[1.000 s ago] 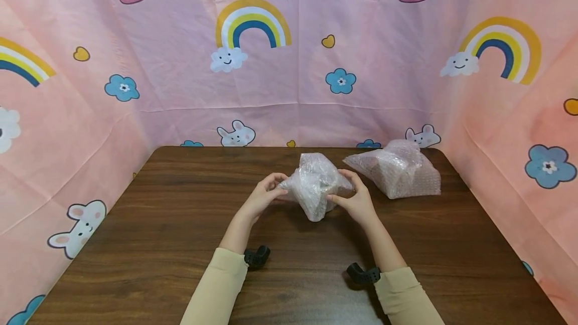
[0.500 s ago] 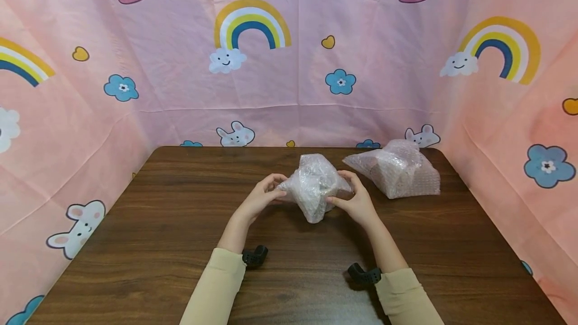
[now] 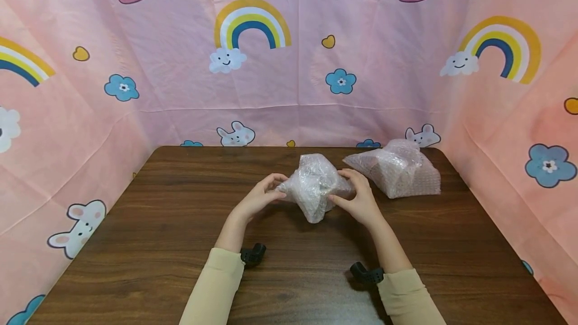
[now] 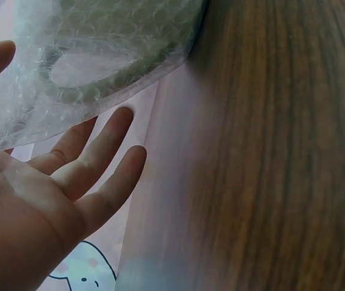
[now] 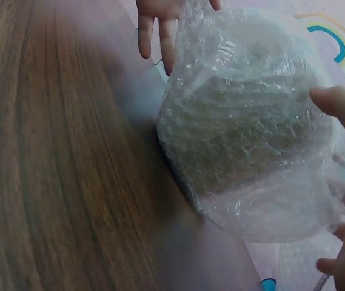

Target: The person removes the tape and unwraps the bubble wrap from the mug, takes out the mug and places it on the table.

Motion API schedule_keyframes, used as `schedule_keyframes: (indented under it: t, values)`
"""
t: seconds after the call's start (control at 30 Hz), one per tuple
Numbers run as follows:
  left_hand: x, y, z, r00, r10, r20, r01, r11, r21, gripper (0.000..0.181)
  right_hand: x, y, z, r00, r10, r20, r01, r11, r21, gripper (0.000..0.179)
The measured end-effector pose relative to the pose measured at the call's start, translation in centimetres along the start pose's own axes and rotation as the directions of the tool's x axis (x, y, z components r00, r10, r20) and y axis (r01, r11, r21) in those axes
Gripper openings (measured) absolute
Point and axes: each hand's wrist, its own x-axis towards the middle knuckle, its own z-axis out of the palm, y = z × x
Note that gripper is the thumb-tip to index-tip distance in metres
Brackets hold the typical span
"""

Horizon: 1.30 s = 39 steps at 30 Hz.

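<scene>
A bubble-wrapped bundle (image 3: 315, 187), clear wrap with folded corners, stands close over the middle of the table between both hands. My left hand (image 3: 253, 203) holds its left corner, thumb in front and fingers behind. In the left wrist view a pale greenish object with a loop like a handle (image 4: 114, 83) shows through the wrap (image 4: 36, 115); several fingers (image 4: 99, 160) there stretch out below the edge. My right hand (image 3: 362, 202) holds the right side, its thumb (image 5: 336, 100) on the near face and its other fingers partly hidden behind the wrap.
A second, larger bubble-wrapped bundle (image 3: 404, 174) sits at the back right of the dark wooden table (image 3: 180, 245). Pink patterned cloth (image 3: 298, 79) hangs behind and along both sides. Black wrist-worn devices (image 3: 254, 255) sit at both wrists, near the tabletop.
Both wrists have shifted slightly outward, the left one to the left and the right one to the right. The bundle stays almost where it was, still between the hands.
</scene>
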Motion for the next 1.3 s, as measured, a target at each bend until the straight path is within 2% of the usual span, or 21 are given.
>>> schedule_keyframes:
  t: [0.13, 0.33, 0.47, 0.57, 0.67, 0.8, 1.0, 1.17, 1.3]
  values:
    - [-0.1, 0.1, 0.0, 1.0, 0.016, 0.01, -0.016, 1.0, -0.002, 0.041, 0.0, -0.5, 0.0, 0.998, -0.069, -0.012, 0.069, 0.998, -0.017, 0.059]
    - [0.2, 0.7, 0.3, 1.0, 0.01, -0.018, -0.009, 1.0, 0.028, 0.046, 0.1, -1.9, -0.1, 0.984, -0.174, -0.041, 0.173, 0.985, -0.016, 0.049]
    - [-0.6, 2.8, 0.9, 0.999, 0.021, -0.045, -0.02, 1.0, 0.019, 0.045, 0.2, -3.1, -0.1, 0.971, -0.236, -0.044, 0.235, 0.972, -0.024, 0.043]
    - [-0.8, 3.8, 1.5, 0.998, 0.017, -0.066, -0.017, 1.0, 0.002, 0.045, 0.2, -4.1, 0.1, 0.967, -0.256, -0.012, 0.255, 0.965, -0.061, 0.039]
    - [0.0, 2.8, 1.7, 0.997, -0.005, -0.082, 0.003, 1.0, -0.017, 0.049, 0.4, -5.0, 0.3, 0.964, -0.261, 0.052, 0.266, 0.955, -0.131, 0.038]
    - [0.8, 1.2, 1.9, 0.994, -0.009, -0.111, 0.006, 1.0, -0.021, 0.054, 1.1, -5.9, 0.4, 0.947, -0.292, 0.133, 0.316, 0.921, -0.227, 0.041]
    - [1.0, 0.9, 2.4, 0.991, 0.006, -0.135, -0.01, 1.0, -0.023, 0.05, 2.2, -6.5, 0.5, 0.928, -0.308, 0.207, 0.363, 0.871, -0.33, 0.043]
    - [0.9, 0.8, 2.5, 0.989, -0.032, -0.147, 0.028, 0.999, -0.025, 0.049, 2.5, -6.8, 0.8, 0.922, -0.285, 0.263, 0.372, 0.839, -0.396, 0.041]
    - [0.8, 0.7, 2.4, 0.988, -0.053, -0.146, 0.047, 0.998, -0.039, 0.049, 2.8, -7.2, 1.0, 0.908, -0.278, 0.313, 0.396, 0.813, -0.427, 0.04]
